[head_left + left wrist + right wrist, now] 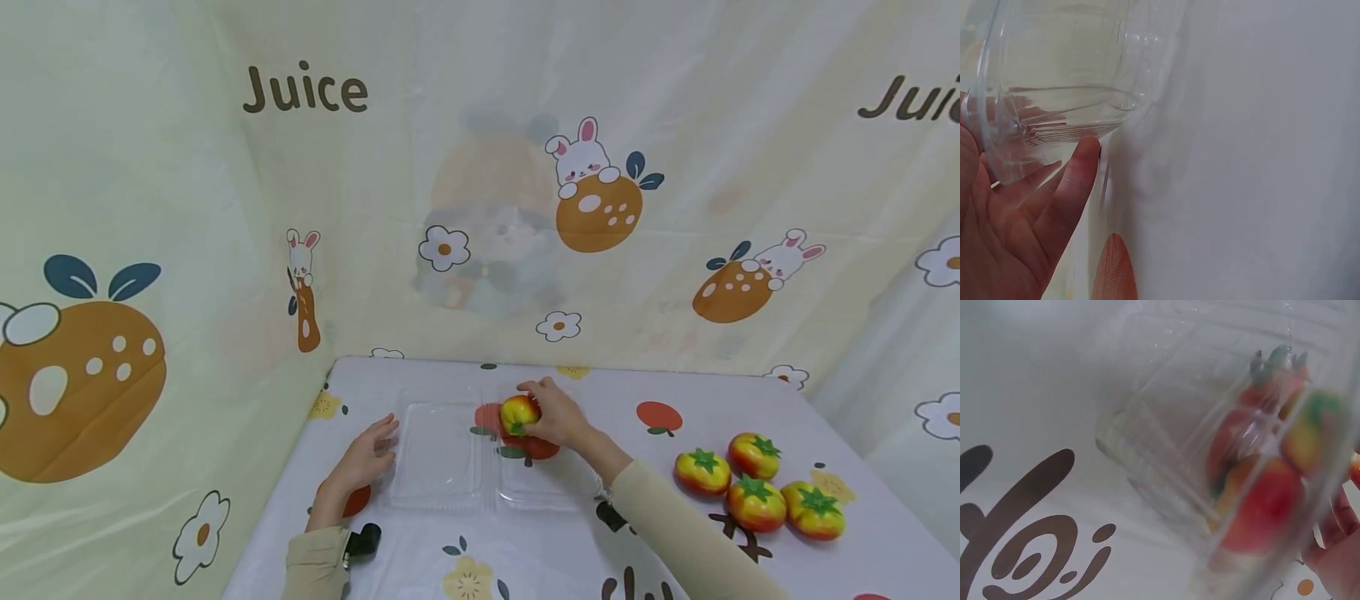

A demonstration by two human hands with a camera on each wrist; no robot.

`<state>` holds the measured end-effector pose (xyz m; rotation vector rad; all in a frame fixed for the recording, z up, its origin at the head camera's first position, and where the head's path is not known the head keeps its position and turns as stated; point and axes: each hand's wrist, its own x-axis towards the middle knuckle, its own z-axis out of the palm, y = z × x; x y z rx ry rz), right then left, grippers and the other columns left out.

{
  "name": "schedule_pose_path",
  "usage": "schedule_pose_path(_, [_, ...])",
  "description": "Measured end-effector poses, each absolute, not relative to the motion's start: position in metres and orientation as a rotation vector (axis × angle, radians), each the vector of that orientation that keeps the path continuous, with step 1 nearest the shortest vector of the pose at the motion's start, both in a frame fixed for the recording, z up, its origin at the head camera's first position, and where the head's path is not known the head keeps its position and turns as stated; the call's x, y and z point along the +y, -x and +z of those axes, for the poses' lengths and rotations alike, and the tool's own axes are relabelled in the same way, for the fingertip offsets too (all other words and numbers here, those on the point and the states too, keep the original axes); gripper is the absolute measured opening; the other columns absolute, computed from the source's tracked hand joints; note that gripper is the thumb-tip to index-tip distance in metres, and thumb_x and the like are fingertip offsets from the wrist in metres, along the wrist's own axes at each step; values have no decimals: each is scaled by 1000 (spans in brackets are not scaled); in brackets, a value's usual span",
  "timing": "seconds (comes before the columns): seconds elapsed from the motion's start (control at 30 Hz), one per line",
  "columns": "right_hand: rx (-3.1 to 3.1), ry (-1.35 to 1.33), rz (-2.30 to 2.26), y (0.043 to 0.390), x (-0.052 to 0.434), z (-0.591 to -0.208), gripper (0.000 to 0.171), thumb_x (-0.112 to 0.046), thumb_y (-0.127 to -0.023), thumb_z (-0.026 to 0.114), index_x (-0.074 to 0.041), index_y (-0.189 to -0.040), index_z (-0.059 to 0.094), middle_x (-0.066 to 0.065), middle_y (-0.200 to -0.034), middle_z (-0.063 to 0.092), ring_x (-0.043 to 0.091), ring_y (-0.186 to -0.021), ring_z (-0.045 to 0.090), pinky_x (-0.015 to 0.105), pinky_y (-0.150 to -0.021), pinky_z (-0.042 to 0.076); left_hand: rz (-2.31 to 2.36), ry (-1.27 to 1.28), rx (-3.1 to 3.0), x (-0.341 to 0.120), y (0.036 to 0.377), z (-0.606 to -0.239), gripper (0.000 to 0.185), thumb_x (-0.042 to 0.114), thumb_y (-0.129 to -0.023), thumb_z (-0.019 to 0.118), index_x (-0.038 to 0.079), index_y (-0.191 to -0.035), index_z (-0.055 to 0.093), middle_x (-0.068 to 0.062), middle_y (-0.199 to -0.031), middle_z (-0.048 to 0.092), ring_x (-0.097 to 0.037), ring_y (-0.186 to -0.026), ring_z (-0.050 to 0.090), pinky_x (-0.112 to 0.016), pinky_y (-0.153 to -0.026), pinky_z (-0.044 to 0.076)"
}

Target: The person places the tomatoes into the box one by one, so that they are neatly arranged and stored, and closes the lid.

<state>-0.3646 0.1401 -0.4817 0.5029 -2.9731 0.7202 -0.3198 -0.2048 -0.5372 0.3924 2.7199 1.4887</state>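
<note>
A clear plastic clamshell box (438, 467) lies open on the table, two halves side by side. My right hand (553, 415) grips a red and yellow toy tomato (519, 412) with a green stem, held over the back of the box's right half. In the right wrist view the tomato (1260, 506) shows blurred through the clear wall (1166, 456). My left hand (367, 452) rests at the left half's edge with fingers straight. In the left wrist view its fingertips (1082, 159) touch the clear box wall (1054, 94).
Several more toy tomatoes (753, 487) sit in a group on the table's right side. The tablecloth (525, 558) is white with printed fruit and flowers. Printed curtain walls close in the back and left. A black wrist mount (362, 540) sits on my left sleeve.
</note>
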Motion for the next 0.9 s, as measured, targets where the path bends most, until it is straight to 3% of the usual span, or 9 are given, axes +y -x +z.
schedule_pose_path(0.23, [-2962,-543,692,363,140,-482,54,-22,-68,83,-15,-116,58,5,-106,49,22,-94,51,42,-83,52,1473,-385,2723,-205,319,-537,55,-5,-86,56,-5,-138,41,-17,-150,30,-36,-119,52,-46,-93,47])
schedule_pose_path(0.5, [-2920,-609,770,363,145,-483,38,-26,-79,68,-12,-113,61,3,-104,55,19,-90,55,37,-80,51,1460,-357,2718,-205,319,-534,55,-3,-86,56,-3,-139,41,-14,-150,30,-35,-121,51,-45,-94,46])
schedule_pose_path(0.73, [-2961,-601,792,361,144,-484,55,-24,-67,84,-17,-115,60,1,-108,55,21,-100,52,38,-78,55,1475,-403,2721,-207,318,-536,54,-5,-85,56,-6,-138,41,-18,-150,30,-36,-119,52,-45,-93,46])
schedule_pose_path(0.9, [-2977,-606,660,361,142,-488,59,-27,-65,85,-21,-117,59,1,-110,54,21,-102,51,37,-76,55,1485,-432,2709,-207,318,-535,55,-7,-85,56,-7,-138,40,-19,-149,29,-37,-119,51,-46,-93,46])
